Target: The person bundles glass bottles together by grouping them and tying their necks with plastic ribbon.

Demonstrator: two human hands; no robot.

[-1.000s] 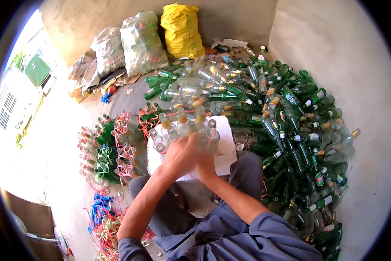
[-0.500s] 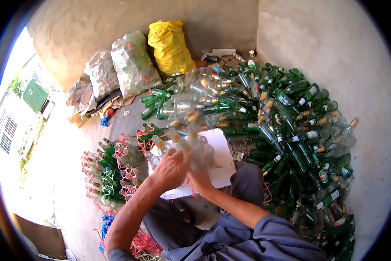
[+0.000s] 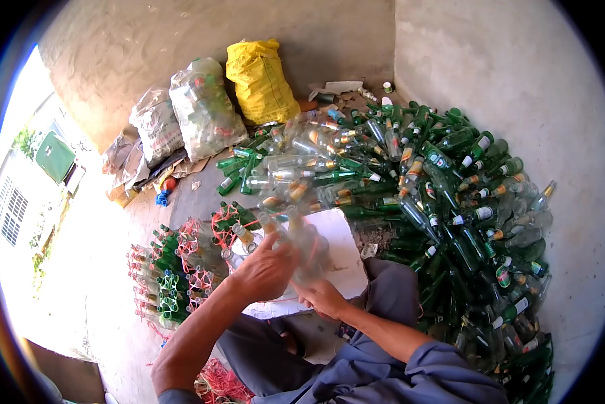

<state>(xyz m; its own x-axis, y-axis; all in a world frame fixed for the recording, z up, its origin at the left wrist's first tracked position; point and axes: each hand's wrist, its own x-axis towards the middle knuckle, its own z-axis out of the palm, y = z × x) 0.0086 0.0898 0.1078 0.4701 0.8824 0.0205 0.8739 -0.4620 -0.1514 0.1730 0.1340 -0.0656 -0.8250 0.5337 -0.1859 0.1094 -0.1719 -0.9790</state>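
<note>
A cluster of clear glass bottles (image 3: pixel 314 252) stands on a white block (image 3: pixel 346 236) in front of my knees, its right side smeared by motion. My left hand (image 3: pixel 269 269) is closed at the bottle necks, with its fingertips partly hidden among them. Lower and to the right, my right hand (image 3: pixel 321 296) is closed against the base of the cluster; what its fingers pinch cannot be made out. Pink string (image 3: pixel 225 222) loops round green bottles just behind the block.
Bundles of tied bottles (image 3: pixel 171 279) stand to the left. A large heap of loose green and clear bottles (image 3: pixel 460 229) spreads along the right wall. A yellow sack (image 3: pixel 260 81) and two pale sacks (image 3: pixel 205 111) lean at the back. Tangled pink string (image 3: pixel 221 382) lies by my leg.
My left hand has shifted slightly right and down over the bottles. My right hand has dropped lower, toward their bases. The clear bottles have turned or shifted a little.
</note>
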